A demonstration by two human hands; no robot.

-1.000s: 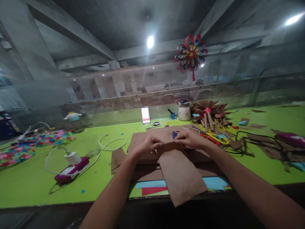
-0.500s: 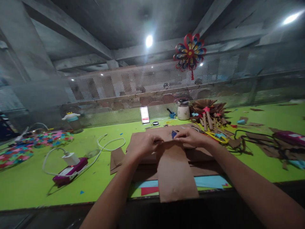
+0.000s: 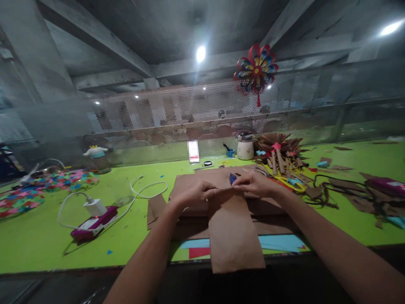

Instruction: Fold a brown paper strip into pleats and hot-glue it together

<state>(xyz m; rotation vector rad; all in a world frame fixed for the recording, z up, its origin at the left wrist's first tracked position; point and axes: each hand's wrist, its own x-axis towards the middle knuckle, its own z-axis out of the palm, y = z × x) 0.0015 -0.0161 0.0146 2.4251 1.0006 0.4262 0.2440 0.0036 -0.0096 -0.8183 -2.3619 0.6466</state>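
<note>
Both hands pinch the far edge of a strip of brown kraft paper (image 3: 234,236), whose near end hangs over the table's front edge. My left hand (image 3: 199,191) is closed on the edge's left corner. At the right corner, my right hand (image 3: 255,184) grips the same edge between thumb and fingers. A small dark blue piece (image 3: 233,179) shows beside the right fingertips; what it is I cannot make out. Beneath the hands lies a stack of brown paper sheets (image 3: 186,185), with light blue paper (image 3: 278,242) and red paper (image 3: 199,253) under its front.
At left stand a purple power strip (image 3: 82,234) with a white charger (image 3: 95,207) and looping cable. A phone (image 3: 193,152), a blue pot (image 3: 230,153) and a white jug (image 3: 245,147) stand behind. Yellow-handled scissors (image 3: 295,184) and paper scraps lie right, near black cords (image 3: 325,190).
The left fingers have straightened slightly along the strip's edge. Both hands keep their grip, and the view has shifted a little.
</note>
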